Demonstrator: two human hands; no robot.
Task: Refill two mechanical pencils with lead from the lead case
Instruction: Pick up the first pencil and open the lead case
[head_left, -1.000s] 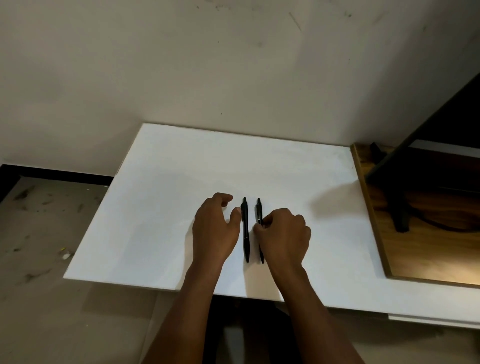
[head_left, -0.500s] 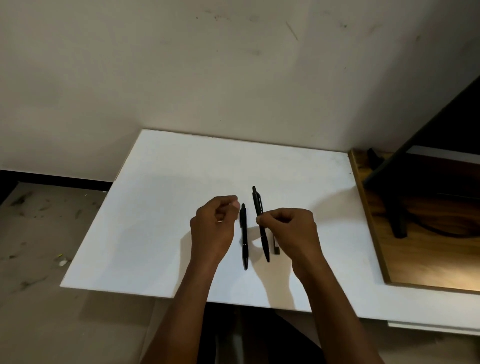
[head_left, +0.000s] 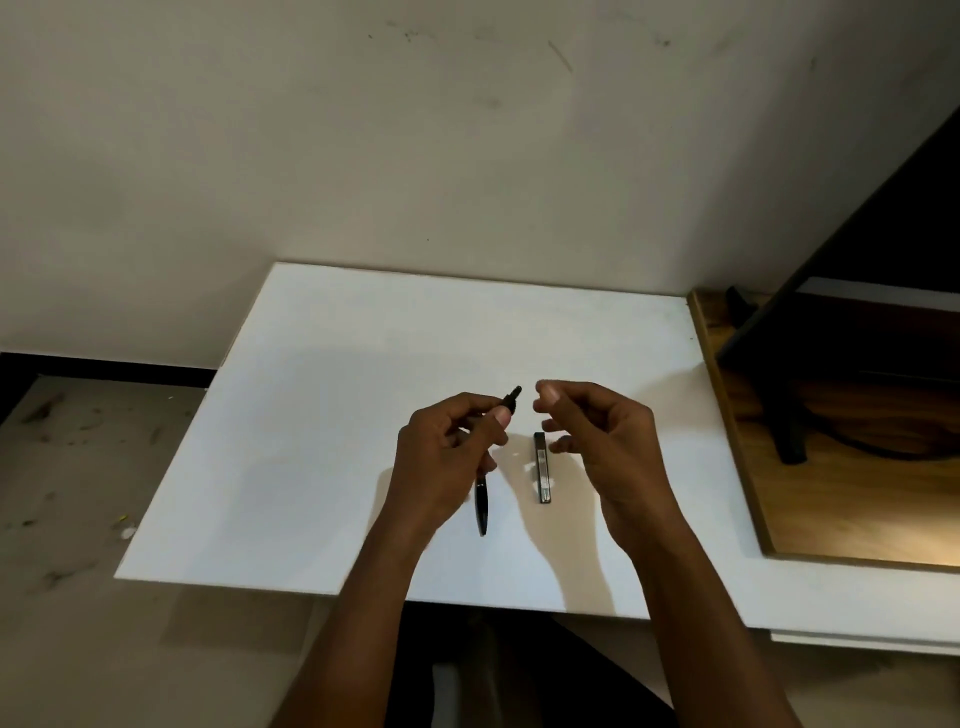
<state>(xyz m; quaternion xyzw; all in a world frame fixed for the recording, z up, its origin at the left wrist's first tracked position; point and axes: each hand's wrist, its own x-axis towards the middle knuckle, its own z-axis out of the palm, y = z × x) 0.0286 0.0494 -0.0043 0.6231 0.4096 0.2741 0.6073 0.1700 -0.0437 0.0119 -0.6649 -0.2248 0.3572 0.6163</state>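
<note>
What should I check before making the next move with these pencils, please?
1. Left hand grips the raised pencil firmly: ok.
2. Raised pencil's end cap is off: cannot tell.
3. Right hand is free: cannot tell; its thumb and forefinger are close together.
4. Lead case lies flat on the white board, close under the right hand: ok.
5. Lead case is open: cannot tell.
6. Second pencil lies on the board, partly hidden by the left hand: ok.
</note>
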